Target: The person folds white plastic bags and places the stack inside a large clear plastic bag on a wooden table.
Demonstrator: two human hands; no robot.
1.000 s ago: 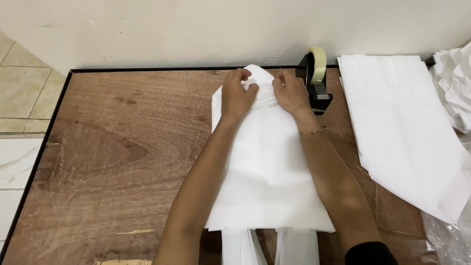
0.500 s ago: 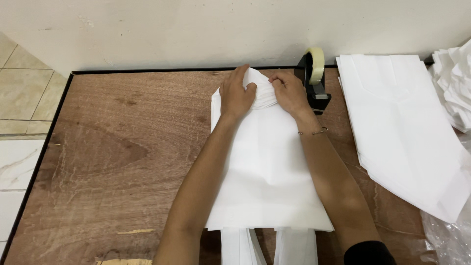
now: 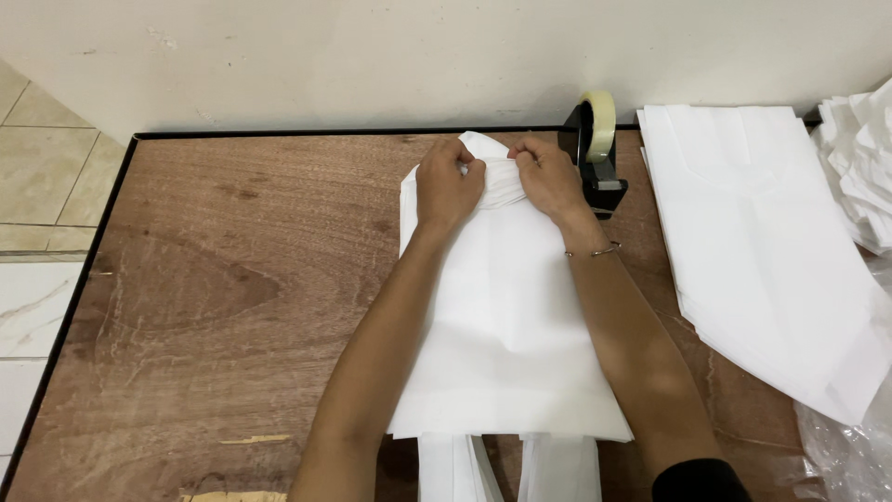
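White fabric bag (image 3: 506,344): lies flat mid-table (image 3: 204,279), beside tape dispenser (image 3: 595,153). Left hand (image 3: 448,186) and right hand (image 3: 550,178) fingers closed, pinching its gathered far end. Judged light, soft, limp, crease-prone; best gripped at bunched top edge.

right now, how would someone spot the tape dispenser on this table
Look along the far edge of the brown wooden table, by the wall. Just right of the person's right hand stands a black tape dispenser holding a pale yellowish roll. It is the only dark, upright thing among flat white paper sheets.
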